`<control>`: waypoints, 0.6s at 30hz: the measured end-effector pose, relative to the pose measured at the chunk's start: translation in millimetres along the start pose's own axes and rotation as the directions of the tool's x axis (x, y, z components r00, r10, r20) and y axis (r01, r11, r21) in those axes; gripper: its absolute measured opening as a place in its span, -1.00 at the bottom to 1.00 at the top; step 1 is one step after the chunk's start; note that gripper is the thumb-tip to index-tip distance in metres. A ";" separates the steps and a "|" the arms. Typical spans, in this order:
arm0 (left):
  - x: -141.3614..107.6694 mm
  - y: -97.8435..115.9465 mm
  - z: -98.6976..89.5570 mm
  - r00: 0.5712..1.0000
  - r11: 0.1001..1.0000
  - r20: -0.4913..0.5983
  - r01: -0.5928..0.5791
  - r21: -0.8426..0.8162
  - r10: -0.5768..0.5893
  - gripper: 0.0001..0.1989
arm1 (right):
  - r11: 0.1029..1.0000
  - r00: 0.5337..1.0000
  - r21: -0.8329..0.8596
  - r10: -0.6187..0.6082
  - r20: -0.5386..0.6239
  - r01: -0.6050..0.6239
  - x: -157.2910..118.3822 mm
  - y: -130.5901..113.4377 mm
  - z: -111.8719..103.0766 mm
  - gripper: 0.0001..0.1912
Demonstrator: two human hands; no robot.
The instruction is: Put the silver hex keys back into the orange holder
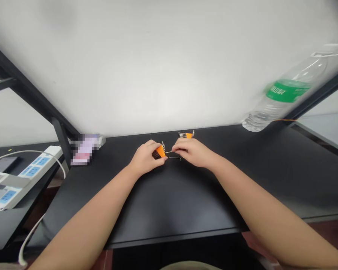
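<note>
Near the middle of the black table, my left hand (pixel 148 159) grips an orange hex key holder (pixel 160 151) with several metal keys in it. My right hand (pixel 192 152) pinches a thin metal hex key (pixel 169 152) whose other end reaches the orange holder. Just below it, another thin L-shaped key (pixel 174 158) shows between the hands, its bent end toward the right. Behind my right hand lies a second orange holder (pixel 189 135) with several metal keys.
A large clear bottle with a green label (pixel 288 90) stands at the back right by a black frame bar. At the left are a blurred-out pinkish item (pixel 86 149), a white power strip (pixel 30 176), a dark phone (pixel 6 165) and a white cable (pixel 30 234).
</note>
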State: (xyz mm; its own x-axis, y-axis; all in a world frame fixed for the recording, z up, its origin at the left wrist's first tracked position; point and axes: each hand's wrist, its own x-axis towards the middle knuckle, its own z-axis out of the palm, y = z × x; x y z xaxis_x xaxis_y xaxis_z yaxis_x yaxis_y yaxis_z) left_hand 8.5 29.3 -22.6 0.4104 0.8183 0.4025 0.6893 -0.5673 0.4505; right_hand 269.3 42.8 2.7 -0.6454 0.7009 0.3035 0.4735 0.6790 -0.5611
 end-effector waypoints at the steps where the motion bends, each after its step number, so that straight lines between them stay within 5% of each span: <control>1: 0.0 0.0 -0.2 1.000 1.000 -0.001 0.000 -0.004 0.000 -0.65 | 1.000 1.000 -0.011 -0.006 0.001 0.006 -0.2 0.2 0.8 -0.75; 11: 1.4 2.0 -1.0 0.998 0.999 0.026 -0.050 0.006 0.050 -0.62 | 0.991 0.996 -0.111 -0.082 -0.046 0.076 1.2 -9.6 13.1 -0.73; 18: 2.4 4.5 -0.9 0.999 0.999 0.033 -0.039 0.016 0.039 -0.70 | 0.998 0.999 0.052 -0.016 -0.034 0.018 2.2 -21.2 18.3 -0.78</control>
State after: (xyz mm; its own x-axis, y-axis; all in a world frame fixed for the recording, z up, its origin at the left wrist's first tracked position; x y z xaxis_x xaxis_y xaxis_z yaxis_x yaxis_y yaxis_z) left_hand 12.0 28.7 -18.9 0.4559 0.7984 0.3934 0.6824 -0.5973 0.4214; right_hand 246.9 26.0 1.1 -0.6320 0.6971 0.3385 0.4302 0.6789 -0.5950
